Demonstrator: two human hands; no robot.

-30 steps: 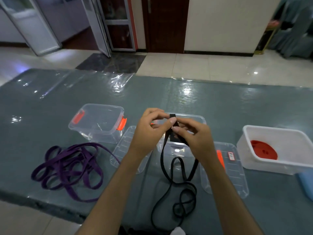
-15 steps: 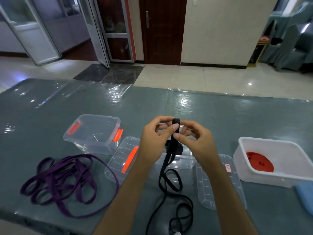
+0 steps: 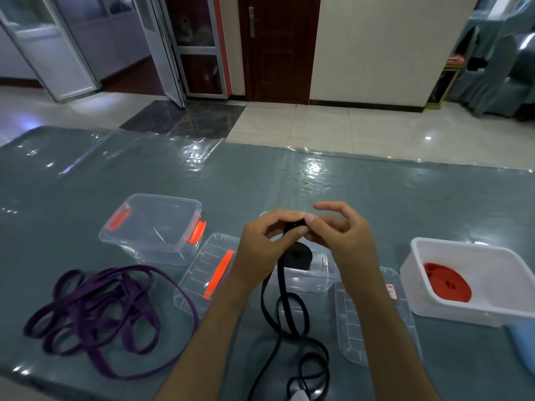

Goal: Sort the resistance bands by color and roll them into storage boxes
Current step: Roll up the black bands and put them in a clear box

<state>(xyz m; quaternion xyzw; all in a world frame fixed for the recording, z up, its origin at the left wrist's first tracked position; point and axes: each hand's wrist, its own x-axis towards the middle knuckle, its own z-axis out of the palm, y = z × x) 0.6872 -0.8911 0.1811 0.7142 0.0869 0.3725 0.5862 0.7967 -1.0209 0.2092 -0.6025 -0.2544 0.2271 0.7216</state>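
Purple bands [image 3: 98,314] lay loose on the table [image 3: 376,198] at left. At centre, left hand [image 3: 262,244] and right hand [image 3: 338,235] pinched the black band [image 3: 282,287] end in curled fingers, above a clear box [image 3: 321,273]. Rolling probably needs even tension and aligned edges. The roll's start was hidden; its tail was cut off below.

On the table [image 3: 376,198], loose bands [image 3: 95,319] lie left of three boxes [image 3: 153,227].
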